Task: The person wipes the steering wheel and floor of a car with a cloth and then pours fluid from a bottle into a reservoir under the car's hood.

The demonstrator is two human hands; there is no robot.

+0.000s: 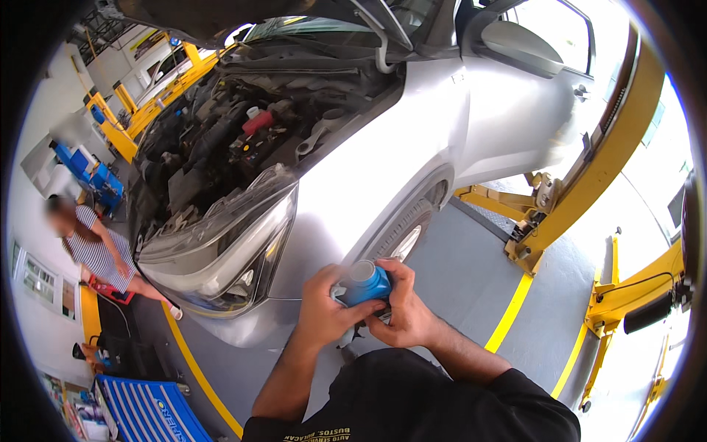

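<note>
Close in front of my body, both hands hold a small blue container (367,284) with a pale grey round top. My left hand (324,306) grips its left side, thumb across the lower front. Fingers of my right hand (403,309) are curled around its right side, with the index finger up by the top. Something whitish, perhaps cloth, shows beside the left fingers; its kind is unclear. Just beyond stands a silver car (368,140) with its hood raised, the engine bay (243,140) exposed. Its headlight (221,254) is nearest to my left hand.
Yellow lift posts (604,162) stand to the right, one lift arm reaching toward the car. The front wheel (407,234) sits below the fender. At left, a person in a striped dress (99,247) stands near the bumper. A blue slatted panel (151,409) lies at lower left.
</note>
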